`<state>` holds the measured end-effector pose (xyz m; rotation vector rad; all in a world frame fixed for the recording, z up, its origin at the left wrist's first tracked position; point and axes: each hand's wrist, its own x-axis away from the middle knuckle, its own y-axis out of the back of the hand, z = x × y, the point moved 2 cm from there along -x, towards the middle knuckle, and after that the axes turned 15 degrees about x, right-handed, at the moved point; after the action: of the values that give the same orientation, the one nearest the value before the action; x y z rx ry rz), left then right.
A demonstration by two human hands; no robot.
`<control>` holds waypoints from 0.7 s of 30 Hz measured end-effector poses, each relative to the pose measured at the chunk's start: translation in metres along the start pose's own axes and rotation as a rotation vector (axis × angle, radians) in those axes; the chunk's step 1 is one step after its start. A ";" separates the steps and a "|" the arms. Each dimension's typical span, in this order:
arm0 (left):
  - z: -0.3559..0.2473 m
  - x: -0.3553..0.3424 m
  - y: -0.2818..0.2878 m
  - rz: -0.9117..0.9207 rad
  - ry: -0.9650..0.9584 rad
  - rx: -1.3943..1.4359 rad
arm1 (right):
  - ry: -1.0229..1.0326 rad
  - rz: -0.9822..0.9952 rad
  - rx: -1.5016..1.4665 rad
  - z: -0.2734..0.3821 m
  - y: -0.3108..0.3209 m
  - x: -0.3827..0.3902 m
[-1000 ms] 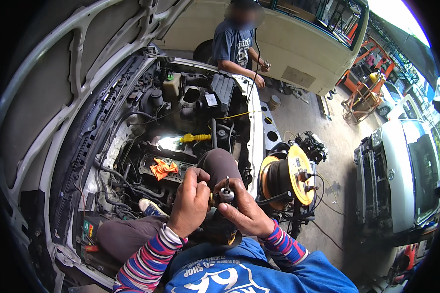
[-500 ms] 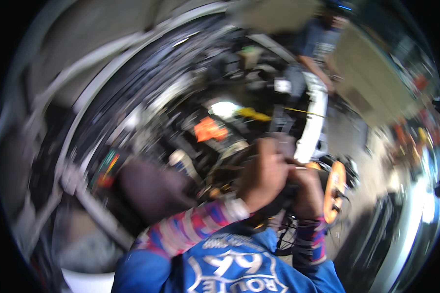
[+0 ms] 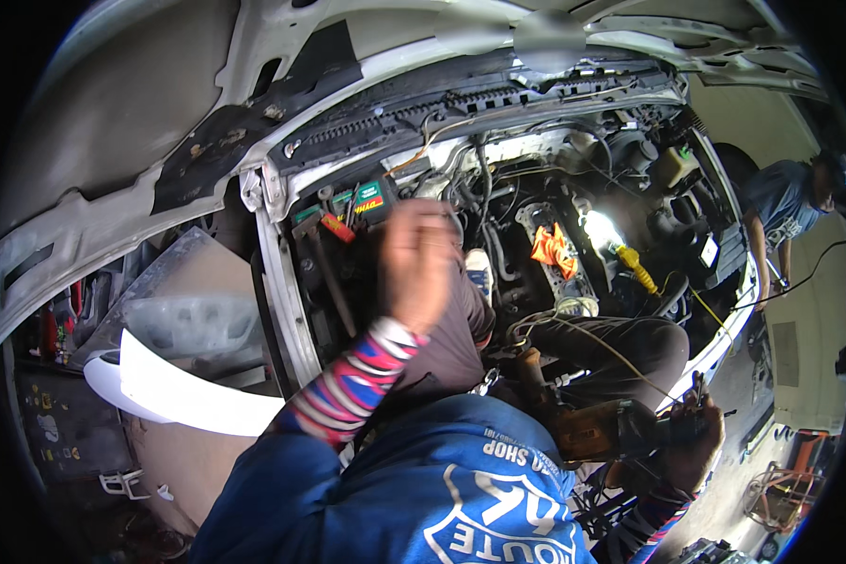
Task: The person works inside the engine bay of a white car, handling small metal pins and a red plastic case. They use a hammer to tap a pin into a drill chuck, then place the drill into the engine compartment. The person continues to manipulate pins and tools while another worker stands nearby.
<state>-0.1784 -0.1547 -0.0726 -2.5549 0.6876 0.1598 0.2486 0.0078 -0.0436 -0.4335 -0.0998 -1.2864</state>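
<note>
My left hand (image 3: 417, 273) is raised over my left thigh (image 3: 446, 348), beside the car battery (image 3: 371, 199). Motion smears its fingers, and I make out nothing in it. Low on the right, my right hand (image 3: 703, 444) is wrapped around one end of a dark power tool with an orange-brown body (image 3: 587, 430). The tool lies across my lap, its grip (image 3: 533, 378) pointing away from me. A thin pale cable (image 3: 620, 362) runs over my right leg close to the tool. An orange cloth (image 3: 555, 249) rests on the engine ahead.
I sit in the engine bay of a car, under its raised hood (image 3: 103, 113). A lit yellow work lamp (image 3: 637, 270) lies by the cloth. Another person (image 3: 788, 211) leans at the far right fender. A long metal bar (image 3: 338, 287) slants near the battery. A white curved panel (image 3: 193, 399) is at left.
My hands have moved apart: the left went left and up, the right went right and down with the power tool. The view has turned, and the engine bay now shows sharply.
</note>
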 end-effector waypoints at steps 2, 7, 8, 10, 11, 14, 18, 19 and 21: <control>0.011 -0.026 0.092 -0.213 -0.188 -0.169 | -0.054 -0.020 0.022 0.001 -0.001 0.001; 0.045 -0.022 0.289 -0.511 0.240 -0.683 | -0.157 -0.081 0.042 0.007 -0.014 0.010; 0.048 -0.015 0.298 -0.454 -0.001 -0.787 | -0.177 -0.110 0.007 0.010 -0.014 0.015; 0.047 -0.005 0.304 -0.542 -0.079 -1.266 | -0.179 -0.104 -0.025 0.010 -0.017 0.013; 0.048 -0.010 0.301 -0.478 -0.082 -1.128 | -0.213 -0.105 0.009 0.010 -0.017 0.010; 0.049 -0.033 0.294 -0.356 -0.056 -0.985 | -0.122 0.013 0.007 0.010 -0.021 0.011; 0.062 -0.060 0.327 -0.232 0.267 -1.262 | -0.136 -0.027 0.028 0.008 -0.024 0.022; 0.069 -0.057 0.343 -0.370 0.441 -1.070 | -0.112 -0.030 0.006 0.008 -0.024 0.024; 0.079 -0.052 0.364 -0.414 0.491 -0.997 | -0.103 -0.048 0.008 0.009 -0.024 0.028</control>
<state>-0.4043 -0.3678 -0.2845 -3.6932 0.2134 -0.3771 0.2357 -0.0191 -0.0207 -0.4936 -0.2028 -1.3099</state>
